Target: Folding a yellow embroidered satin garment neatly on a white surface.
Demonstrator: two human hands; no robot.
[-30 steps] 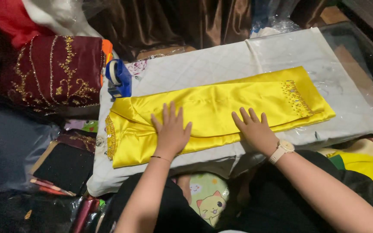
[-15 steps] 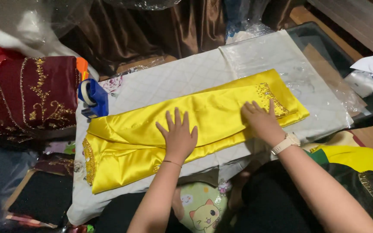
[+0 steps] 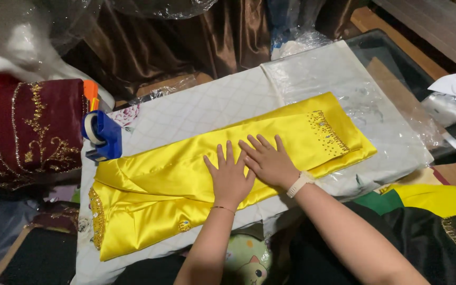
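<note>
Left hand (image 3: 229, 177) and right hand (image 3: 270, 161): palms down, fingers spread flat, side by side on folded yellow satin garment (image 3: 149, 195). Blue tape dispenser (image 3: 101, 136) at ten o'clock.

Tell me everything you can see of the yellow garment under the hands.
The yellow garment is shiny, satin-like cloth, folded into a long band lying aslant on the white quilted pad. Gold beadwork trims its left edge and upper right end, with a small motif near the lower edge. The left hand and right hand press flat, side by side, on its middle. A blue tape dispenser stands just beyond its upper left corner.
</note>
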